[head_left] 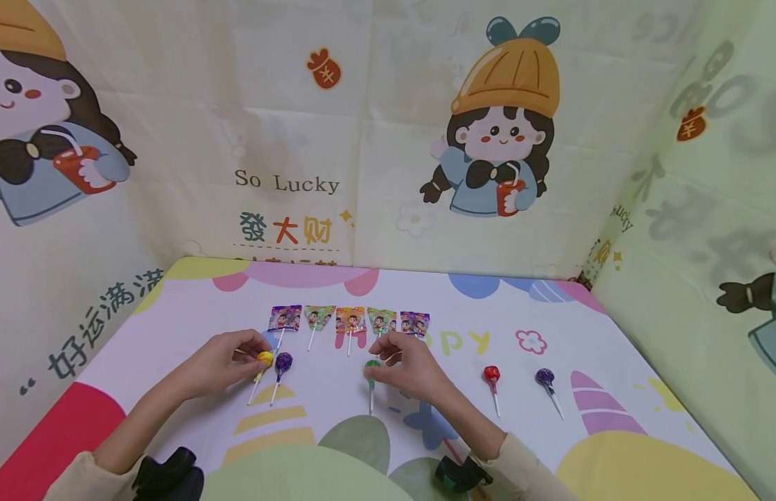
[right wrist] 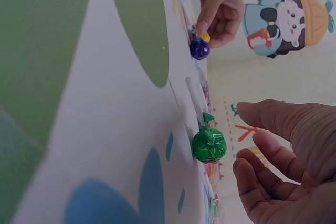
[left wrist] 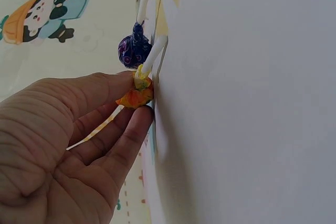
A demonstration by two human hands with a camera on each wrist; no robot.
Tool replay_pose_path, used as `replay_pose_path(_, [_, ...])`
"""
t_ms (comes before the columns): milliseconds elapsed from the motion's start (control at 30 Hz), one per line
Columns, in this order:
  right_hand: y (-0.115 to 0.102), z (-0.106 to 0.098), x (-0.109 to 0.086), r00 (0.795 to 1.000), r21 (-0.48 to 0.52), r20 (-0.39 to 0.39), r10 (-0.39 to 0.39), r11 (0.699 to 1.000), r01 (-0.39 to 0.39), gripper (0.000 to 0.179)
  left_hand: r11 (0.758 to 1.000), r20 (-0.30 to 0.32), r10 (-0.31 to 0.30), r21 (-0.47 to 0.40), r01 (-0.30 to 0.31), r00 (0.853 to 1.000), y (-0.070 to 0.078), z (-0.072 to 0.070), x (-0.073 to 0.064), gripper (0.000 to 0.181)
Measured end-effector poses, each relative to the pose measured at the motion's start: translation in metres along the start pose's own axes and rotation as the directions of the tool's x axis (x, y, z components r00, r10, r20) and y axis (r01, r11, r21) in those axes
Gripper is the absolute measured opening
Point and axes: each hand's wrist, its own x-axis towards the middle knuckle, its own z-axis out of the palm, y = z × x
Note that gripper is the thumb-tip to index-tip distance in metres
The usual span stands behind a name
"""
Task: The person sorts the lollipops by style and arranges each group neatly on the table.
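My left hand (head_left: pixel 221 363) pinches the round head of a yellow-wrapped lollipop (left wrist: pixel 137 96) between thumb and fingertips, its white stick slanting toward the front of the table. Right beside it lies a purple lollipop (head_left: pixel 284 362). Over the middle of the table my right hand (head_left: pixel 414 365) hovers beside a green lollipop (right wrist: pixel 209 144). In the right wrist view its thumb and fingers are spread, with a gap between them and the green wrapper. Part of the green head is hidden behind the thumb in the head view.
A red lollipop (head_left: pixel 491 374) and another purple lollipop (head_left: pixel 545 378) lie to the right. Farther back is a row of flat bagged lollipops, among them a purple one (head_left: pixel 284 318) and an orange one (head_left: pixel 351 320). Behind the patterned table (head_left: pixel 450 292) hangs a printed cloth (head_left: pixel 388 139).
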Motion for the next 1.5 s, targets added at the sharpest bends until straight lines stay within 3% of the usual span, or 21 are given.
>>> replay_pose_path(500, [0.006,0.005,0.001,0.999,-0.052,0.049,0.022,0.998,-0.020,0.024,1.000,0.009,-0.011,-0.015,0.011,1.000,-0.001,-0.001,0.001,0.019])
replay_pose_path(1500, [0.013,0.009,0.002,0.999,-0.030,0.037,0.022,0.999,-0.021,0.023,1.000,0.003,-0.009,-0.006,0.009,1.000,0.002,-0.001,0.000,0.018])
